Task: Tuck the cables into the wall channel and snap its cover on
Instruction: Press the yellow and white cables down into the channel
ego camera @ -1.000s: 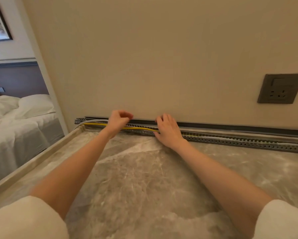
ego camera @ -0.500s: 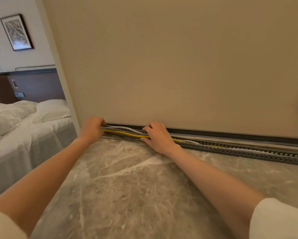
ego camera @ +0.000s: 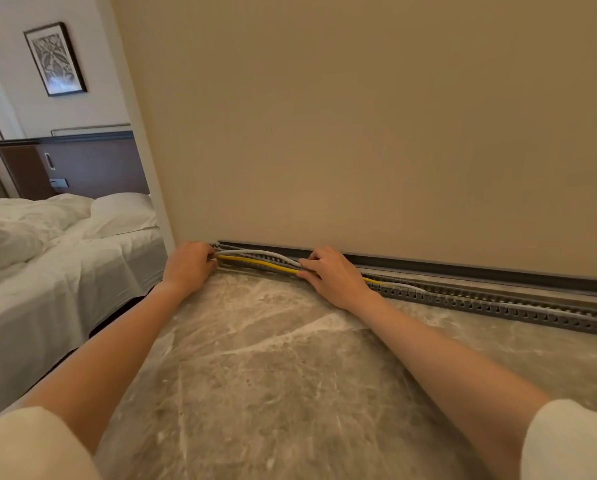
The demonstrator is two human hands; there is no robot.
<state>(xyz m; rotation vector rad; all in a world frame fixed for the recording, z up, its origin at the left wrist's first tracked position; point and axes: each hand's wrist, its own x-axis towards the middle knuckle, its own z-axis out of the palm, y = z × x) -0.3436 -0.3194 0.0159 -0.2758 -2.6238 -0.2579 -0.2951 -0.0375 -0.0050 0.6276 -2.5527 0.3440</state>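
- Head view: slotted grey cable channel (ego camera: 491, 299) runs along the wall base at the back of the marble surface (ego camera: 273, 375), uncovered.
- Yellow cable (ego camera: 259, 263) and grey cable (ego camera: 255, 253) bow up out of the channel between the hands; further right they lie inside it.
- Left hand (ego camera: 189, 268) at the channel's left end, fingers curled around the cable ends.
- Right hand (ego camera: 335, 275) pinches both cables against the channel.
- Bed (ego camera: 48, 258) on the left.

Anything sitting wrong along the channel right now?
Yes: between the left hand and right hand, the grey cable and yellow cable bow up out of the slotted channel instead of lying inside.
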